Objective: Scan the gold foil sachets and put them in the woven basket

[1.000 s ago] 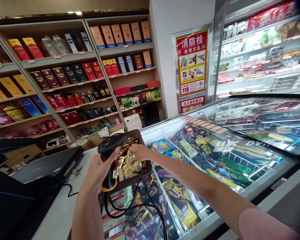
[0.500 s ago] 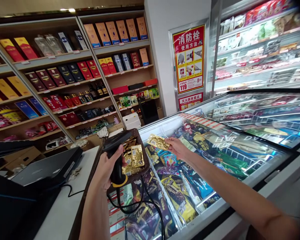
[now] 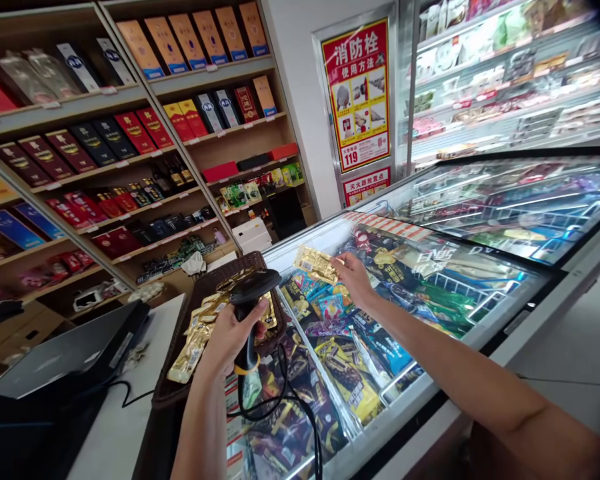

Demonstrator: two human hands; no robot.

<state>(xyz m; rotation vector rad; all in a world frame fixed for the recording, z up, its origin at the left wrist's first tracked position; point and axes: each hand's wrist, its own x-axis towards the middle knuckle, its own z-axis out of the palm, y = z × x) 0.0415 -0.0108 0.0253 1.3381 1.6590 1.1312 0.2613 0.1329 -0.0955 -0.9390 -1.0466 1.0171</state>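
Observation:
My left hand (image 3: 237, 333) is closed around the handle of a black barcode scanner (image 3: 253, 291), whose head points toward the right. A black cable hangs from its yellow-ringed base. Between the thumb and fingers of my right hand (image 3: 351, 277) is a gold foil packet (image 3: 316, 263), held by its right end above the glass-topped freezer (image 3: 433, 403). The packet's printed label faces me, a short way right of the scanner head. Behind my left hand, a brown woven basket (image 3: 177, 339) holds several more gold packets (image 3: 199, 339); the scanner and hand partly cover them.
A white counter (image 3: 93, 410) with a dark flat device (image 3: 75, 350) lies at the left. Bagged frozen goods (image 3: 347, 373) fill the freezer under its glass. Shelves of boxed bottles (image 3: 130, 137) line the back wall, and a lit display cooler (image 3: 510, 80) stands at the right.
The view has swung right. The scanner has moved right, closer to the gold packet, and its head has turned toward it. More of the basket's packets show behind my left hand.

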